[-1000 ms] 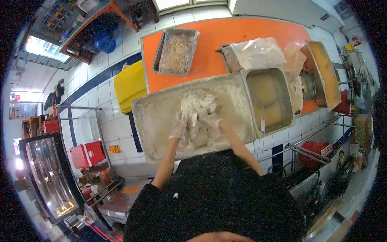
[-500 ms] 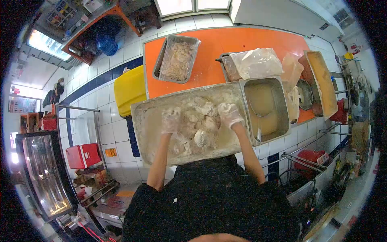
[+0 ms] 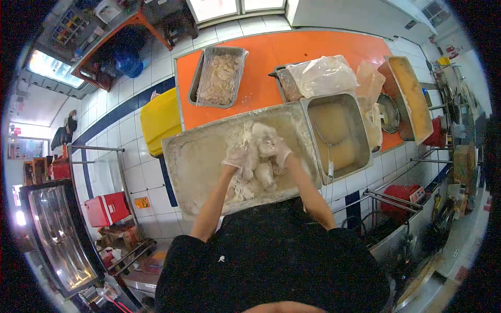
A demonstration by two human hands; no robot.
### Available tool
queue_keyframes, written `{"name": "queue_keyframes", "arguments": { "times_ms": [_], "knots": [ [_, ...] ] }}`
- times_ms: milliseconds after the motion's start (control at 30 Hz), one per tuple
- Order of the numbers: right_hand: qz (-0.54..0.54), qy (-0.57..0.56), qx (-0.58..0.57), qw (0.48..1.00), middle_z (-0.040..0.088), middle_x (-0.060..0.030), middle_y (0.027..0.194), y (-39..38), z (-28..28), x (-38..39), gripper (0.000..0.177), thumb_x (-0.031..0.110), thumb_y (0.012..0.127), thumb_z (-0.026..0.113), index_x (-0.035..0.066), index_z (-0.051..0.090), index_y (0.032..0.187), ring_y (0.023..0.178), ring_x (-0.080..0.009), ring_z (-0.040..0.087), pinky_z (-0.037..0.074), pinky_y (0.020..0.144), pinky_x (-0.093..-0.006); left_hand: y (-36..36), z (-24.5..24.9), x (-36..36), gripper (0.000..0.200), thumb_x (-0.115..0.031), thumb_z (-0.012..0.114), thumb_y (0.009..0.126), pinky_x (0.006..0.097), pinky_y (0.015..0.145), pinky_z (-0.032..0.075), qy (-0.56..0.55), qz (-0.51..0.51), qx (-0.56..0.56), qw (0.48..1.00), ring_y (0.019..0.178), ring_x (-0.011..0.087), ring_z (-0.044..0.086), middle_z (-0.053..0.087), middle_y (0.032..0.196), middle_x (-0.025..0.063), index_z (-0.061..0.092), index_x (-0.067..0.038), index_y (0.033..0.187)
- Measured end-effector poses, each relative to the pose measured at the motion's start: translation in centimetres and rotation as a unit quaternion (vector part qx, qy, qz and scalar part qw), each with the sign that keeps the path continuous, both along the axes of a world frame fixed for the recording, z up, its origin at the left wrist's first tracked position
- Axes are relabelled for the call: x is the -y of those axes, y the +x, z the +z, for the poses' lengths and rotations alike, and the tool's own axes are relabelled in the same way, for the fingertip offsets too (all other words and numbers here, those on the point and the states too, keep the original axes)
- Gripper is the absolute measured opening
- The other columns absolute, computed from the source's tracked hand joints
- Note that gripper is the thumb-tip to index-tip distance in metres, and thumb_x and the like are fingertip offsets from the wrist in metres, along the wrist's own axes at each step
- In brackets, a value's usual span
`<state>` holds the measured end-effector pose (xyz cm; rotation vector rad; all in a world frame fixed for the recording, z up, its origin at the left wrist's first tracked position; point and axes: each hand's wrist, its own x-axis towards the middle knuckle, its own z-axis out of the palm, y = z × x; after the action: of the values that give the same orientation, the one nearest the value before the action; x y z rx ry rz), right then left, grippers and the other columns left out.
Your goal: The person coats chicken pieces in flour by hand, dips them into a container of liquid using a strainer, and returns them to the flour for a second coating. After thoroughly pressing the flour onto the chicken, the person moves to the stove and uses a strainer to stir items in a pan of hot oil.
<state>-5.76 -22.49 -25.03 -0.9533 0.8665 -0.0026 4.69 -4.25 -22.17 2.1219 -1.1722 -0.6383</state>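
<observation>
Half a second ago the 2 gloved hands were spread apart in the flour; now the left hand [image 3: 236, 156] and right hand [image 3: 276, 148] meet mid-tray [image 3: 190, 156], fingers curled round a lifted clump of floured pieces [image 3: 261, 175]. More pieces lie just below, so the tossing looks midway.

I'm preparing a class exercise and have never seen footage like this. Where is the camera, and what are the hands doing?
No machine here: a person works with two gloved hands. The round, warped picture comes from a camera on their head, looking down. The left hand and right hand together grip floured pieces over a large metal tray of flour. Beside it sits a deep pan of pale liquid; a smaller tray of pieces lies on the orange table.
</observation>
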Motion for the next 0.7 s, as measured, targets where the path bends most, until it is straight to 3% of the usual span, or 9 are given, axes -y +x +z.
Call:
{"name": "queue_keyframes", "arguments": {
  "times_ms": [167,267,300,367,400,467,600,633,700],
  "knots": [
    [0.237,-0.512,-0.277,0.778,0.062,-0.0158,0.090,-4.2,6.4,2.8,0.053,0.045,0.085,0.037,-0.001,0.053,0.105,0.078,-0.0338,0.060,0.045,0.071,-0.0427,1.5,7.0,-0.1,0.031,-0.026,0.037,0.087,0.0482,0.084,0.036,0.236,-0.060,0.066,0.968,0.105,0.0292,0.045,0.048,0.113,0.0147,0.048,-0.012,0.112],
    [0.233,-0.785,-0.162,0.551,0.055,-0.0237,0.102,-8.1,-8.3,0.2,0.058,0.048,0.085,0.031,0.000,0.048,0.112,0.093,-0.0358,0.054,0.042,0.073,-0.0448,2.0,-1.5,-3.2,0.033,-0.031,0.040,0.086,0.0484,0.083,0.036,0.230,-0.089,0.176,0.953,0.107,0.0316,0.043,0.046,0.113,0.0166,0.047,-0.011,0.112],
    [0.317,-0.633,-0.164,0.687,0.049,-0.0257,0.112,-5.6,6.2,-1.6,0.057,0.048,0.085,0.031,0.007,0.039,0.124,0.105,-0.0309,0.048,0.042,0.077,-0.0427,2.0,-4.8,-4.3,0.034,-0.033,0.041,0.085,0.0476,0.081,0.037,0.193,-0.113,0.253,0.941,0.105,0.0335,0.043,0.047,0.111,0.0189,0.048,-0.011,0.111],
    [0.370,-0.442,-0.190,0.795,0.047,-0.0236,0.114,-2.5,11.3,-2.4,0.056,0.047,0.085,0.033,0.010,0.035,0.127,0.105,-0.0272,0.047,0.042,0.079,-0.0403,-0.4,-1.2,-2.8,0.038,-0.035,0.042,0.084,0.0482,0.084,0.035,0.222,-0.114,0.201,0.947,0.108,0.0351,0.041,0.044,0.114,0.0200,0.047,-0.011,0.113],
    [0.400,-0.228,-0.211,0.862,0.045,-0.0216,0.117,-1.9,12.1,-2.5,0.055,0.045,0.086,0.035,0.012,0.031,0.130,0.106,-0.0235,0.045,0.043,0.080,-0.0379,-2.2,2.8,-1.1,0.041,-0.036,0.044,0.083,0.0489,0.088,0.033,0.247,-0.122,0.149,0.950,0.111,0.0368,0.038,0.042,0.118,0.0211,0.046,-0.010,0.115],
    [0.276,-0.256,-0.071,0.924,0.049,-0.0160,0.112,-2.8,2.7,-3.1,0.052,0.041,0.085,0.040,0.011,0.036,0.127,0.100,-0.0193,0.048,0.043,0.081,-0.0349,-3.1,7.6,1.0,0.044,-0.034,0.041,0.085,0.0476,0.095,0.027,0.246,0.035,-0.002,0.969,0.117,0.0372,0.033,0.032,0.129,0.0207,0.042,-0.007,0.120],
    [0.220,-0.336,0.195,0.895,0.052,-0.0070,0.111,-4.9,-5.0,-2.5,0.043,0.027,0.083,0.048,0.008,0.044,0.122,0.095,-0.0166,0.051,0.043,0.081,-0.0331,-2.8,-0.1,-1.3,0.038,-0.026,0.036,0.089,0.0430,0.099,0.026,0.031,0.126,-0.026,0.991,0.116,0.0390,0.034,0.039,0.125,0.0203,0.043,-0.005,0.120],
    [0.317,-0.599,0.177,0.714,0.052,-0.0076,0.112,-4.4,8.6,-2.5,0.041,0.022,0.078,0.054,0.006,0.048,0.116,0.095,-0.0205,0.053,0.043,0.083,-0.0334,-2.8,4.2,-1.4,0.037,-0.026,0.036,0.089,0.0418,0.097,0.029,0.051,0.123,-0.036,0.990,0.114,0.0377,0.037,0.042,0.122,0.0202,0.043,-0.005,0.120],
    [0.294,-0.594,0.113,0.740,0.053,-0.0098,0.110,-4.0,9.5,-2.0,0.040,0.023,0.077,0.054,0.005,0.050,0.113,0.094,-0.0232,0.053,0.043,0.083,-0.0336,-1.8,6.4,-1.9,0.037,-0.026,0.036,0.089,0.0405,0.096,0.031,0.074,0.120,-0.045,0.989,0.113,0.0365,0.040,0.045,0.119,0.0200,0.043,-0.005,0.120]
  ]
}}
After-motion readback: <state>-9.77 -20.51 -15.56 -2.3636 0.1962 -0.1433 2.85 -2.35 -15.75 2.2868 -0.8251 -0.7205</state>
